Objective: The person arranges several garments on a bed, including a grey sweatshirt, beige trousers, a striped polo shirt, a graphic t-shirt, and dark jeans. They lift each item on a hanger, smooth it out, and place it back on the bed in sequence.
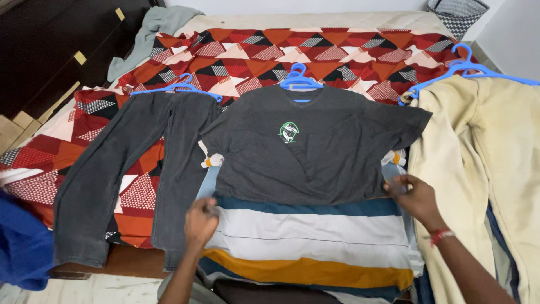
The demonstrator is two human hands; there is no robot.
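Observation:
A dark grey t-shirt [315,146] with a small green and white emblem lies flat on a bed, on a blue hanger [300,79]. My left hand [200,220] pinches its lower left hem. My right hand [415,197] grips its lower right hem. Under the grey shirt lies a striped garment [309,247] with teal, white and orange bands. A red thread band circles my right wrist.
Dark grey jeans [129,174] on a blue hanger lie to the left. Beige trousers [489,169] on another blue hanger lie to the right. A red, orange and white patterned bedspread [270,50] covers the bed. Blue cloth [22,247] sits at the far left; a dark wardrobe [50,45] stands behind.

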